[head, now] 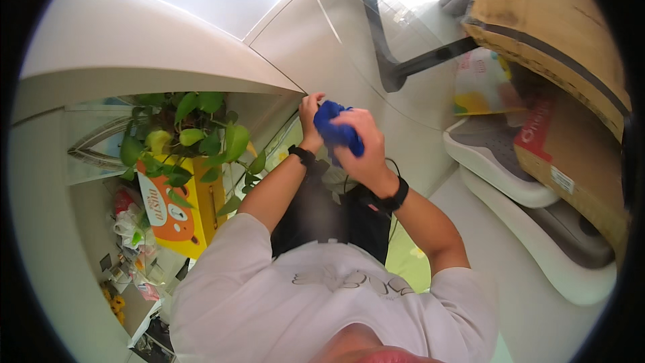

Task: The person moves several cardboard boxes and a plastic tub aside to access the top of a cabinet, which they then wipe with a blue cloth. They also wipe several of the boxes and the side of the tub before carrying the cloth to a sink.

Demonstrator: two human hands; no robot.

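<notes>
A crumpled blue cloth [337, 128] is gripped in my right hand [364, 143], which is slightly blurred. Just left of the cloth, my left hand [310, 118] has its fingers bent near the corner edge of the pale cabinet or wall; the cloth hides part of that hand, and whether it holds anything cannot be seen. Each wrist wears a black band. Below my hands a green floral mat lies on the pale tiled floor, partly covered by my dark-clothed legs.
A leafy potted pothos [191, 131] stands left, beside a yellow box with a cartoon bear [176, 212]. At right are cardboard boxes [544, 35], a white and grey moulded item [499, 156] and a colourful bag [481, 83]. A dark metal frame [428, 60] stands at upper right.
</notes>
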